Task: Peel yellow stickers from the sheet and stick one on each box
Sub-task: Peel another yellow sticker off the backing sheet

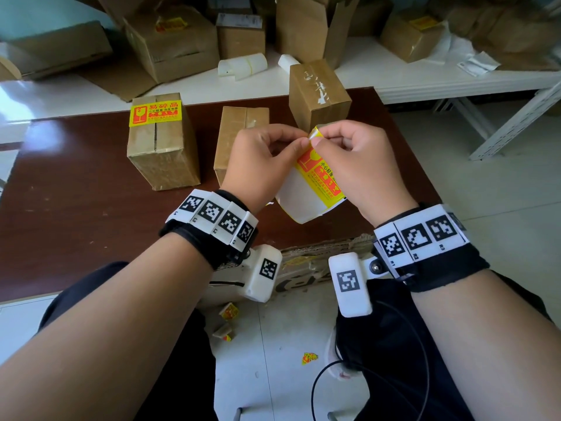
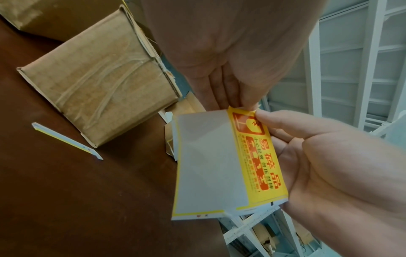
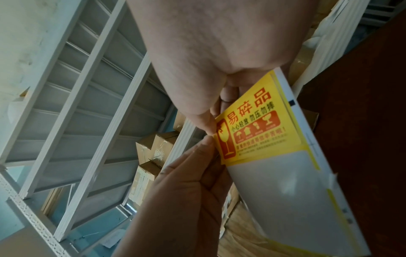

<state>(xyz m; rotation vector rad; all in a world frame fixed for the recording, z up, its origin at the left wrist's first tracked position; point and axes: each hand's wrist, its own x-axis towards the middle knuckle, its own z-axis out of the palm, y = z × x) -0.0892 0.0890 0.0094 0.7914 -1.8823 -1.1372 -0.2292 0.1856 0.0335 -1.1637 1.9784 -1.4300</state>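
Observation:
Above the brown table [image 1: 76, 208] I hold a white sticker sheet [image 1: 299, 205] that carries one yellow fragile sticker [image 1: 318, 174]. My left hand [image 1: 299, 140] pinches the sheet's top corner. My right hand [image 1: 318, 138] pinches the sticker's curled corner right beside it. The left wrist view has the sheet [image 2: 208, 165], the sticker [image 2: 255, 156] and the left fingers [image 2: 230, 97] at the corner. The right thumb [image 3: 204, 121] lies on the sticker [image 3: 259, 125]. Three cardboard boxes stand behind: the left box [image 1: 161, 153] bears a yellow sticker [image 1: 154, 112], while the middle box [image 1: 239, 123] and right box [image 1: 318, 92] show none.
A thin backing strip [image 2: 66, 140] lies on the table near a box [image 2: 98, 83]. Behind the table, a white shelf [image 1: 425, 83] holds several more boxes and white label rolls [image 1: 243, 65]. Torn cardboard [image 1: 318, 247] sits at the near edge. Sticker scraps [image 1: 309, 358] litter the floor.

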